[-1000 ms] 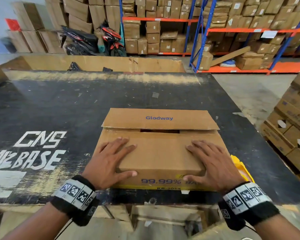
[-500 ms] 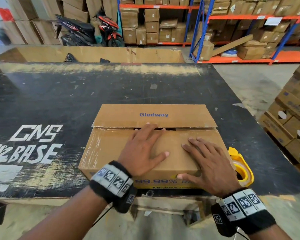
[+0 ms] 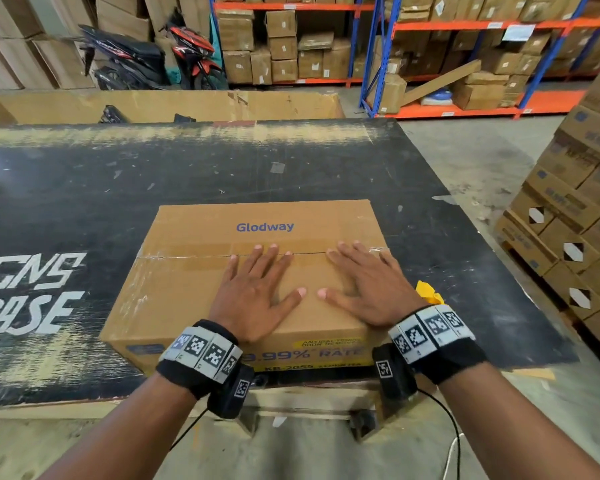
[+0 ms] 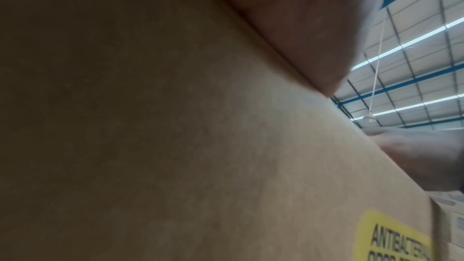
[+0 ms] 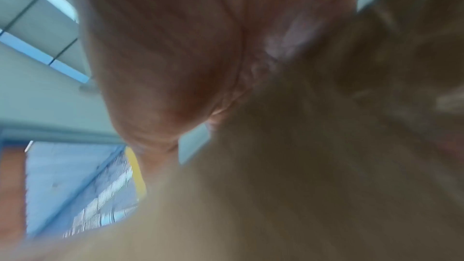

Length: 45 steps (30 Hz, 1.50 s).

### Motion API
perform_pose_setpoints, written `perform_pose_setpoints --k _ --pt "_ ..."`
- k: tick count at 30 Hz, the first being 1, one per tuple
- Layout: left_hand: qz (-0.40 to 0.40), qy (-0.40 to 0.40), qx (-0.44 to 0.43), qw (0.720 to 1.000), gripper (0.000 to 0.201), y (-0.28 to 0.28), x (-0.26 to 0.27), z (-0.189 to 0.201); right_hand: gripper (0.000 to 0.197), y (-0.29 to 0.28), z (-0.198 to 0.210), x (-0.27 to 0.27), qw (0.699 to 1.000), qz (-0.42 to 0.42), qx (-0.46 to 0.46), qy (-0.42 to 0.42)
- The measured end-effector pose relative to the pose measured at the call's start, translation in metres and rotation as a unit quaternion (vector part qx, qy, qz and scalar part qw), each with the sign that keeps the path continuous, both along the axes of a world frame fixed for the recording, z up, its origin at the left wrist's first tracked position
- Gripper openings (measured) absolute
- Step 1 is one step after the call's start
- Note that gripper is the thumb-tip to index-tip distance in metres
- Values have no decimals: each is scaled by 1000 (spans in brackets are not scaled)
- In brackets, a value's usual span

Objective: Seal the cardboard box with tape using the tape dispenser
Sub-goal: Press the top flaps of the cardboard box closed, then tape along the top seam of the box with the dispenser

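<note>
The cardboard box (image 3: 201, 292) sits on the table (image 3: 84, 202) at its near edge, toward the right corner. Both hands lie flat on the box top, the left hand (image 3: 253, 296) beside the right hand (image 3: 368, 289), fingertips reaching the flap seam. The tape dispenser (image 3: 428, 294) lies just right of the box, behind the right wrist.

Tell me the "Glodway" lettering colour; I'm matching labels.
Blue, on the cardboard box top flap; head view.

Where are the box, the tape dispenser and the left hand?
box (image 3: 194, 292), head view, bare top of the near flap.
tape dispenser (image 3: 428, 294), head view, yellow part showing beside the right wrist.
left hand (image 3: 253, 292), head view, back of the hand.
</note>
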<state>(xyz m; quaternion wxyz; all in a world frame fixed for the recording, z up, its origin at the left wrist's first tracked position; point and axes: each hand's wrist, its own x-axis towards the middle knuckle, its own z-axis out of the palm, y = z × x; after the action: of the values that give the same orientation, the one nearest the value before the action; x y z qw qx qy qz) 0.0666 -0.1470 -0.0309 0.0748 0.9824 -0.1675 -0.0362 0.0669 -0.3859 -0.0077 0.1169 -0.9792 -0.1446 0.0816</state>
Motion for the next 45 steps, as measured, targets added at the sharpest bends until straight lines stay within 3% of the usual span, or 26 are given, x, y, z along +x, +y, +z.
perform_pose_setpoints --k 3,5,7,9,11,13,16,19,23,26,28,31,33,38,42,45 --pt "1 -5 -7 1000 84 1 0 -1 61 -29 1 -5 976 -32 211 -38" --pt "5 -17 -18 1000 84 2 1 -2 52 -66 -7 -12 938 -141 290 -130" --pt "10 -31 -28 999 83 3 1 -3 50 -104 -22 -20 911 -289 255 -143" --pt "14 -45 -37 998 83 2 2 -3 56 -134 -46 -26 904 -388 173 -54" --pt "15 -56 -41 997 82 1 2 -3 71 -151 -74 -28 907 -400 122 57" --pt "21 -57 -44 997 82 0 2 -4 70 -158 -98 -27 916 -374 97 112" --pt "23 -55 -40 997 81 -1 1 -4 47 -157 -112 -20 918 -376 84 97" --pt "24 -51 -38 998 80 -2 0 -2 37 -160 -114 -15 898 -407 145 84" --pt "21 -58 -40 997 79 -2 -2 0 24 -175 -103 -20 838 -443 313 61" --pt "24 -55 -40 997 80 -2 -2 0 26 -185 -78 -25 740 -426 516 70" --pt "25 -53 -40 997 81 -2 -1 0 24 -185 -49 -21 708 -378 592 74" --pt "23 -50 -38 998 81 -2 -2 1 32 -175 2 -4 721 -249 644 60" --pt "22 -43 -41 998 82 -3 -2 2 43 -158 30 13 749 -168 639 52" --pt "23 -42 -48 998 83 -3 -3 3 62 -92 59 59 887 -19 455 -77" --pt "22 -42 -57 997 85 -3 -3 3 63 -63 51 75 943 41 321 -81" --pt "28 -34 -83 996 82 0 -5 5 56 -60 46 79 956 47 277 -83"
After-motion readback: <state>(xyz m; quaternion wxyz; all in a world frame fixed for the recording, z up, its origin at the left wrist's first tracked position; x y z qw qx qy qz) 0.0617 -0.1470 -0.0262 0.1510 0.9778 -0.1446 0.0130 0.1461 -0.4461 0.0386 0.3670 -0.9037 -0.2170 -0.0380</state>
